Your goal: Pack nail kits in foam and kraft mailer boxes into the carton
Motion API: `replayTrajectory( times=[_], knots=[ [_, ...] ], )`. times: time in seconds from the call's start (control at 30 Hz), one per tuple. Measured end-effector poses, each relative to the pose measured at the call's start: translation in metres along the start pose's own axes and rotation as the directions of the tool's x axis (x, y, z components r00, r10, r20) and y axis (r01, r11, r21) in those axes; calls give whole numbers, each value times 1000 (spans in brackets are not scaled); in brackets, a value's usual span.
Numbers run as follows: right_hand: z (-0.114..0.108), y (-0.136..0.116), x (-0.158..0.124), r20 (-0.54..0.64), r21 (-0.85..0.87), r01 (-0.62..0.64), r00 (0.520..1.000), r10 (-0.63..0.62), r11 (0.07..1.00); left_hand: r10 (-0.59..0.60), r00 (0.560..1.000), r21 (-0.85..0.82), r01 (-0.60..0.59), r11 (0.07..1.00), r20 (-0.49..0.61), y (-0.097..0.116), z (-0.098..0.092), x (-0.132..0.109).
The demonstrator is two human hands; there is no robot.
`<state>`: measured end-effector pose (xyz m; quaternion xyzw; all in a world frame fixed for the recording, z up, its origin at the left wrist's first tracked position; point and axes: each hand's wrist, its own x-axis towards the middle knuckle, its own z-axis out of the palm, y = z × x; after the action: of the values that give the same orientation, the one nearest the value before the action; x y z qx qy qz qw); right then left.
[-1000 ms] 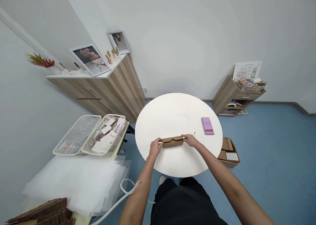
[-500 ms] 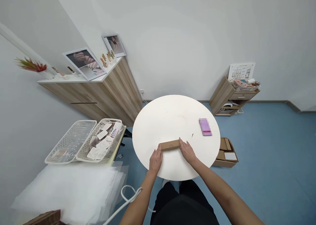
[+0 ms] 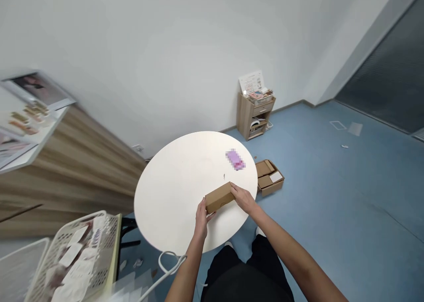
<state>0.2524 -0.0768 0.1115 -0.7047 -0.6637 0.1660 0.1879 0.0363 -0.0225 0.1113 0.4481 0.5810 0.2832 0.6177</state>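
Kraft cardboard box (image 3: 219,197), its lid apparently shut, sits angled over the near part of the white round table (image 3: 172,191), held between both hands. The left hand (image 3: 201,220) wraps its fingers (image 3: 200,209) around the box's left end, and the right hand (image 3: 243,199) presses on its right end. Closing looks finished, so the next move seems to call for setting it down.

White walls (image 3: 149,59), blue vinyl floor (image 3: 331,196). Round white table (image 3: 172,200) mid-room, wood-veneer cabinet (image 3: 66,178) left, small wooden drawer unit (image 3: 253,116) against the wall. Dark glass panel (image 3: 380,67) far right.
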Motion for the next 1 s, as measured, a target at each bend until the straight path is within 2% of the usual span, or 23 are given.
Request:
replayTrajectory(
  times=[0.07,0.13,0.2,0.23,0.3,0.37,0.4,0.47,0.5,0.6,0.7,0.8,0.9,1.0],
  knots=[
    [-22,25,-17,-70,32,1,998,2,999,-60,993,-20,62,998,100,10,33,7],
    [-42,54,-36,-133,86,-15,991,27,996,-69,988,5,69,998,136,16,71,11],
    [-58,88,-54,-211,185,-84,970,123,979,-6,984,19,3,1000,176,19,114,10],
    [-65,109,-63,-247,261,-146,945,213,954,44,978,11,-47,999,203,20,138,8],
    [-78,154,-79,-269,467,-283,857,439,838,144,960,-7,-147,989,241,19,189,3],
    [-91,203,-92,-178,684,-363,759,627,633,218,942,7,-227,974,254,15,243,-1],
    [-98,227,-97,-104,764,-379,727,679,523,234,937,26,-249,968,258,11,271,-2],
    [-111,275,-105,27,852,-390,699,714,349,230,936,49,-251,967,267,-1,325,0],
    [-116,297,-108,67,872,-389,694,717,296,218,937,49,-240,970,273,-8,351,2],
    [-124,359,-114,114,893,-393,670,733,220,188,944,54,-210,976,273,-35,419,17],
    [-121,416,-115,101,879,-420,628,772,227,110,953,152,-158,976,283,-61,469,40],
    [-106,472,-109,-3,846,-438,566,824,303,-30,951,391,-98,915,309,-82,502,72],
    [-77,525,-94,-126,762,-499,511,850,413,-119,948,645,-106,757,295,-107,523,112],
    [-30,577,-71,-196,636,-580,517,833,509,-169,936,802,-161,575,309,-147,541,159]
  ],
)
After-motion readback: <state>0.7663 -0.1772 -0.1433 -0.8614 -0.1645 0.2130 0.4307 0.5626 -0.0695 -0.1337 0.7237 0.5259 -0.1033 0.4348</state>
